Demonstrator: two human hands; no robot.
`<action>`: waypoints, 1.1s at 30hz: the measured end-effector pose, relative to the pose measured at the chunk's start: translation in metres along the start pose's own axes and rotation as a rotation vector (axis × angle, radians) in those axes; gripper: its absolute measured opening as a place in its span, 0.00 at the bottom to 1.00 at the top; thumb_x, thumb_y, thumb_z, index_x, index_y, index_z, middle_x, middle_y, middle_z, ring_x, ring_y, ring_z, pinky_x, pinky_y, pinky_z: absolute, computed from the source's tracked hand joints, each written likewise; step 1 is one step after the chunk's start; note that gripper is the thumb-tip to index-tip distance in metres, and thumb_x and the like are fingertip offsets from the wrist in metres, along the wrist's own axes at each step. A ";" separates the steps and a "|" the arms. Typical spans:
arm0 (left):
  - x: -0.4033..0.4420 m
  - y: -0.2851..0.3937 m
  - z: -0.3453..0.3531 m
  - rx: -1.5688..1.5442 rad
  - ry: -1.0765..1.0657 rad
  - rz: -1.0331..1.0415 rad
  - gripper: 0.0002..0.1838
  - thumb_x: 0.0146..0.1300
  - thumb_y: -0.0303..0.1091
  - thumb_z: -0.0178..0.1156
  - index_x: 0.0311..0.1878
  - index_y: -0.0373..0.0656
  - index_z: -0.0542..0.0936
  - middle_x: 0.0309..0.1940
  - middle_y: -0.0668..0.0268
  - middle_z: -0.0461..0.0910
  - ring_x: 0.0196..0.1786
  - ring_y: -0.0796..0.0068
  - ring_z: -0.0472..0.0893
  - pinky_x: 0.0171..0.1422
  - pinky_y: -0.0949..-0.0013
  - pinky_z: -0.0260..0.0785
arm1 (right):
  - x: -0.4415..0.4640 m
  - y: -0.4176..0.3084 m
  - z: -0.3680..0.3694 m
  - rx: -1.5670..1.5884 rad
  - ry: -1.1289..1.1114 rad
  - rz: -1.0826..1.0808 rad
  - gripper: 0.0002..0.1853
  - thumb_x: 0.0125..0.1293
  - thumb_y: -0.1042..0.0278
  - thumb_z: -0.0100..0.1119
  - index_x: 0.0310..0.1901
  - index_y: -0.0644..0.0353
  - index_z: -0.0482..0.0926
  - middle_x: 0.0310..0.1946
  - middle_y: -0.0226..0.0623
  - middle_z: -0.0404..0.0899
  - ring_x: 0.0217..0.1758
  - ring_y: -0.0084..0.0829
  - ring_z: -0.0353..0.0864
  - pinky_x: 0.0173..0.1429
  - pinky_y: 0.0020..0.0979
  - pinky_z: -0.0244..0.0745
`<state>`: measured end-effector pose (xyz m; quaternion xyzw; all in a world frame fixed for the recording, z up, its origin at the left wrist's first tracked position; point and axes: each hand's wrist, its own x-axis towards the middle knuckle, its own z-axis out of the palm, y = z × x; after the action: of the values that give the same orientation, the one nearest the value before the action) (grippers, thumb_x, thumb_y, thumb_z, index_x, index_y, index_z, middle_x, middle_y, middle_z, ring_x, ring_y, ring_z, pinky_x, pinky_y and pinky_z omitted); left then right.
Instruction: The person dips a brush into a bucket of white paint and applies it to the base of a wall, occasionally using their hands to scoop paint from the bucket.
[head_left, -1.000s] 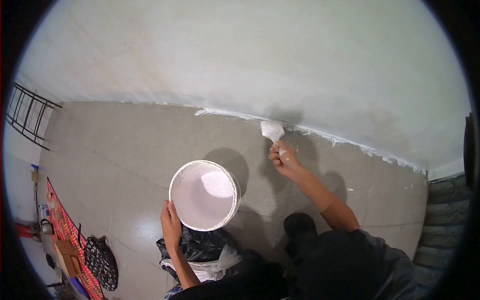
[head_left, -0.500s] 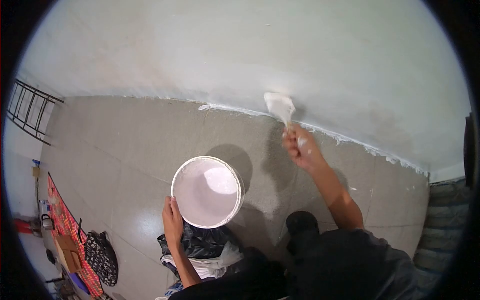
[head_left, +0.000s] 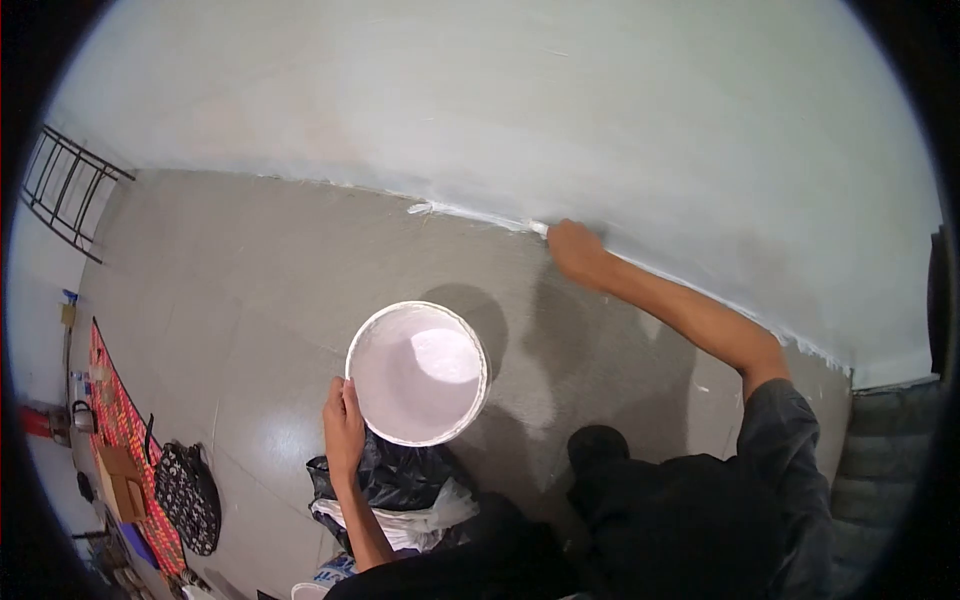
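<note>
My left hand [head_left: 345,422] grips the near left rim of a white bucket [head_left: 378,338] with whitish paint inside. The bucket is tipped so that I look into it. Out at the foot of the wall, my right hand [head_left: 580,255] is closed around a paintbrush [head_left: 538,229]. Only a small white part of the brush shows past the fingers; the hand hides the rest. The brush lies low against the wall [head_left: 480,110], along the white strip [head_left: 470,212] where wall meets floor.
Grey floor tiles [head_left: 230,270] surround the bucket. Below it lies a black plastic bag [head_left: 395,475]. On the left are a metal rack [head_left: 70,190], a patterned mat [head_left: 115,400], a dark patterned bag [head_left: 187,500], a cardboard box [head_left: 122,480] and a kettle [head_left: 83,415].
My right hand has moved left and down to the wall's base with the paintbrush, turning it so the bristles no longer show broadly. My left hand still holds the bucket.
</note>
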<state>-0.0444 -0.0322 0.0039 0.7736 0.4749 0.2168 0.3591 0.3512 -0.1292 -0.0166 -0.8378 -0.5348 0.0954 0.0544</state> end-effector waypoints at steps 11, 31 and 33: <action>-0.001 0.006 -0.002 -0.028 -0.025 -0.023 0.18 0.72 0.38 0.41 0.30 0.34 0.65 0.20 0.61 0.62 0.27 0.76 0.61 0.32 0.70 0.59 | 0.030 -0.052 -0.056 -0.236 -0.076 0.111 0.08 0.47 0.78 0.61 0.32 0.66 0.82 0.34 0.47 0.81 0.41 0.42 0.83 0.43 0.35 0.80; 0.001 0.005 -0.003 -0.040 -0.028 -0.011 0.17 0.72 0.37 0.41 0.29 0.34 0.63 0.20 0.61 0.58 0.26 0.75 0.58 0.30 0.69 0.58 | -0.039 -0.027 -0.075 -0.182 0.138 0.108 0.06 0.46 0.81 0.57 0.29 0.69 0.79 0.32 0.54 0.78 0.37 0.48 0.82 0.38 0.40 0.79; 0.001 0.004 -0.002 -0.051 -0.024 -0.020 0.17 0.72 0.37 0.42 0.29 0.33 0.63 0.19 0.60 0.59 0.26 0.75 0.58 0.30 0.68 0.58 | -0.043 -0.036 -0.072 -0.176 0.083 0.133 0.06 0.46 0.81 0.57 0.29 0.69 0.79 0.32 0.54 0.78 0.38 0.49 0.82 0.38 0.40 0.79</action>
<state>-0.0431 -0.0322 0.0080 0.7619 0.4725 0.2161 0.3867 0.3171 -0.1525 0.0651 -0.8761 -0.4818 0.0166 -0.0039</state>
